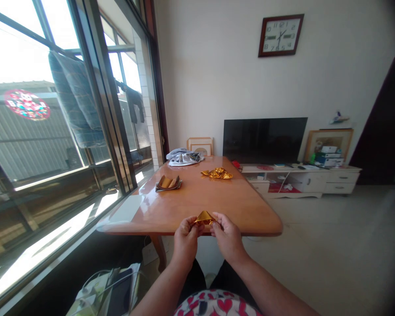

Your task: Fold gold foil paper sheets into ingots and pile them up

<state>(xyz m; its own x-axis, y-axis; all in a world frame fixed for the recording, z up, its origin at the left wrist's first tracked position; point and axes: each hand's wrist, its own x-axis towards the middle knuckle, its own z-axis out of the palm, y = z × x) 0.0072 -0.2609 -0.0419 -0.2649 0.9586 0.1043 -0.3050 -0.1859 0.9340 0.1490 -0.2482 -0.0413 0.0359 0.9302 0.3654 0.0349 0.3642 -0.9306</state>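
The left hand [186,240] and right hand [227,237] both pinch a folded gold foil piece [204,218] between fingers and thumbs, just over the near edge of the wooden surface [197,206]. At 11 o'clock, a folded gold foil stack [168,182] sits on dark paper [161,189] (its edges slightly splayed). At 12 o'clock lies a crumpled gold foil heap [217,173]. A gray cloth [183,157] bunches at the far end, and a black television [265,140] stands at 1 o'clock.

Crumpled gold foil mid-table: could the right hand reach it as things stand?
Probably yes, with a lean: nothing stands between, but the right hand is pinching folded gold foil at the table's near edge, well short of the crumpled gold foil.
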